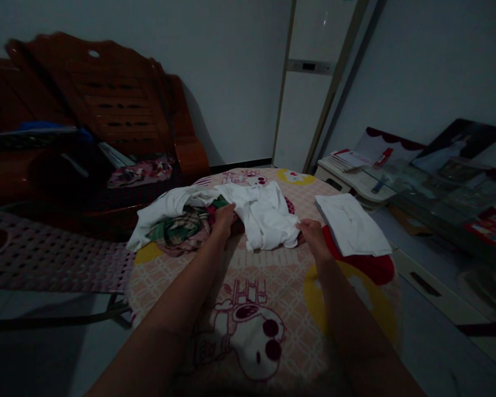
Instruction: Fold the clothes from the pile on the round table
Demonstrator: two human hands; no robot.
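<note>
A crumpled white shirt [267, 218] lies across the far half of a round table covered with a patterned cloth [248, 275]. My right hand [313, 234] pinches the shirt's right edge. At its other side, my left hand [225, 216] has its fingers closed on the shirt's left part, beside the pile. To the left is a heap of loose clothes [179, 229], green plaid and pinkish, with another white garment [169, 207] over it. A folded white garment [353, 223] rests flat at the table's right side.
A wooden bench [119, 99] holding clothes stands behind on the left, with a woven chair [62, 259] nearer. A tall white air conditioner [306, 105] stands at the back. Along the right runs a glass-topped cabinet [421, 187] with papers and pictures.
</note>
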